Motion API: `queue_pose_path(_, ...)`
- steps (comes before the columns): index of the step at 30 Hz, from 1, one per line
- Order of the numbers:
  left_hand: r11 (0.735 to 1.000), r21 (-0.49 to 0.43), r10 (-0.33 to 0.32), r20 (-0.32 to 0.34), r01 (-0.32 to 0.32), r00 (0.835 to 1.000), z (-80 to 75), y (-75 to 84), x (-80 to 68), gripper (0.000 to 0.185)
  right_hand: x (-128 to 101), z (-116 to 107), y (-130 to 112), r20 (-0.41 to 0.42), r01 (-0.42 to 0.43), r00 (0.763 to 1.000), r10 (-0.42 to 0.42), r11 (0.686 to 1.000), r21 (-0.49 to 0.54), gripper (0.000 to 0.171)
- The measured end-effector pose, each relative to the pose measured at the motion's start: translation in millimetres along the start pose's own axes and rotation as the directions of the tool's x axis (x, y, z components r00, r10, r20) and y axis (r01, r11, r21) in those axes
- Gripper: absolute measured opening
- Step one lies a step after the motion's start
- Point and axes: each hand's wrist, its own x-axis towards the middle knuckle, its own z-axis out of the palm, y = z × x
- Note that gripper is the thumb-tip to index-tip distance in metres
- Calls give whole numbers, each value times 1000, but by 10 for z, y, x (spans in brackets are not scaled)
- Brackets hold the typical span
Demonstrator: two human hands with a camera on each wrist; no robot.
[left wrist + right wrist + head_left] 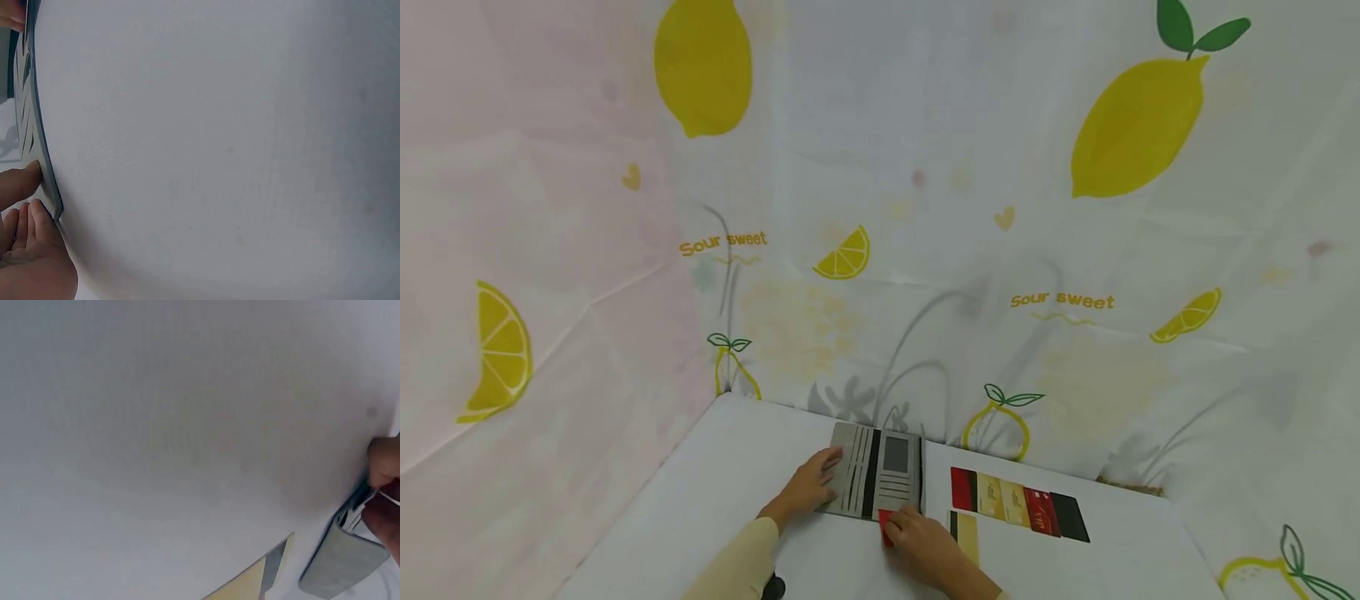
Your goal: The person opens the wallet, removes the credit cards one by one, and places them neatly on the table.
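A grey wallet (853, 467) lies spread flat on the white table, its slotted inside facing up. My left hand (808, 483) holds its left edge; in the left wrist view the thumb lies over the wallet's border (45, 150) and the other fingers curl at its edge. At the near right edge of the wallet, my right hand (921, 546) pinches a red card (885, 533), which overlaps that edge in the head view. The right wrist view shows the right fingertips (384, 461) right at the wallet's slots (353, 522); most of the card is hidden there.
Right of the wallet lies a row of several cards: red-and-black (964, 489), gold, red VIP (1042, 512) and black (1070, 517). A gold card with a dark stripe (967, 542) lies beside my right hand. A lemon-print cloth (925, 250) hangs behind the table.
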Motion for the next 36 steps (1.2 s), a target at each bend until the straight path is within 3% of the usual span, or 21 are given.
queue_pose_path(3,1000,20,-3,2,3,1000,3,-9,6,77,4,10,50,7,38,999,-38,998,-41,19)
queue_pose_path(6,1000,22,-7,11,7,1000,-5,-16,11,77,6,-5,71,-21,77,997,-77,997,-16,19)
queue_pose_path(10,1000,-6,-8,11,8,1000,-28,-5,1,77,40,-38,68,-126,97,989,-81,987,125,19)
queue_pose_path(13,1000,-31,-1,8,2,1000,-35,5,2,77,79,-29,89,-185,15,982,41,957,291,23)
queue_pose_path(15,999,-35,-6,16,7,1000,-28,4,3,77,91,-1,110,-196,-80,965,177,903,422,25)
queue_pose_path(16,999,-35,-7,20,8,1000,-22,2,0,77,91,17,118,-188,-128,949,254,853,507,25)
queue_pose_path(20,1000,-25,-8,24,8,1000,-6,-21,14,77,87,78,160,-93,-287,845,527,592,753,19)
queue_pose_path(22,1000,-24,-3,23,4,1000,-5,-39,24,77,87,82,176,-32,-343,797,603,496,797,14)
queue_pose_path(23,1000,-23,-1,24,1,1000,-5,-43,27,77,86,75,181,-9,-370,783,622,477,797,12)
queue_pose_path(25,1000,-28,-1,21,1,1000,-10,-35,34,77,94,64,193,8,-402,777,629,487,775,8)
queue_pose_path(29,1000,-27,-4,18,4,1000,-14,8,28,77,111,57,202,5,-401,807,591,541,739,3)
queue_pose_path(31,1000,-22,-10,21,10,1000,-11,15,19,76,117,44,200,-5,-392,805,594,537,747,4)
queue_pose_path(33,1000,-14,-12,22,13,1000,-7,5,13,76,126,-3,206,-1,-394,779,627,491,777,3)
queue_pose_path(36,1000,-8,-12,18,12,1000,-6,-4,5,76,150,-108,245,44,-395,714,699,350,850,10)
